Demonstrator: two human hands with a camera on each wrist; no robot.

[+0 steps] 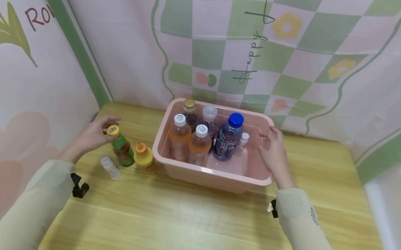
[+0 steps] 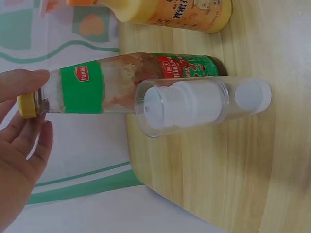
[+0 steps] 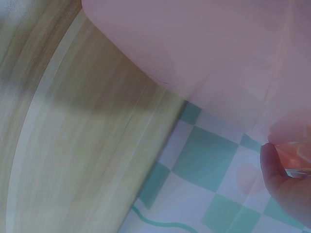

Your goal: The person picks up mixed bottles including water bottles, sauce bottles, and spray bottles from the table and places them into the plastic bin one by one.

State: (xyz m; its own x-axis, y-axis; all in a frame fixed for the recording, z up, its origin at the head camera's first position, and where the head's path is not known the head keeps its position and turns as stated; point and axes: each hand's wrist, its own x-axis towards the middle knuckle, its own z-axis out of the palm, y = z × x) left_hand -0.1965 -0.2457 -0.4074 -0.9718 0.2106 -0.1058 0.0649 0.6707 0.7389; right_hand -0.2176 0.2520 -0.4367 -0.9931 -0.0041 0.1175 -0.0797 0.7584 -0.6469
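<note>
My left hand (image 1: 96, 132) pinches the yellow cap of a glass sauce bottle (image 2: 129, 80) with a green neck label; the bottle stands on the table. Close by are a small clear bottle with a white inside (image 2: 194, 104) and a yellow squeeze bottle (image 1: 144, 160) with an orange cap. At the right end of a pink plastic bin (image 1: 211, 178), my right hand (image 1: 275, 154) hangs over the rim, fingers loosely bent, with nothing seen in them. Inside the bin, a blue-capped purple bottle (image 1: 227, 141) and a small white-capped bottle (image 1: 244, 139) are nearest that hand.
Also in the bin stand two white-capped bottles with orange bands, one of them (image 1: 199, 145) in front, a gold-capped bottle (image 1: 189, 112) and a clear-capped bottle (image 1: 209, 120). The wooden table (image 1: 182, 229) meets a printed curtain (image 1: 240, 38) behind the bin.
</note>
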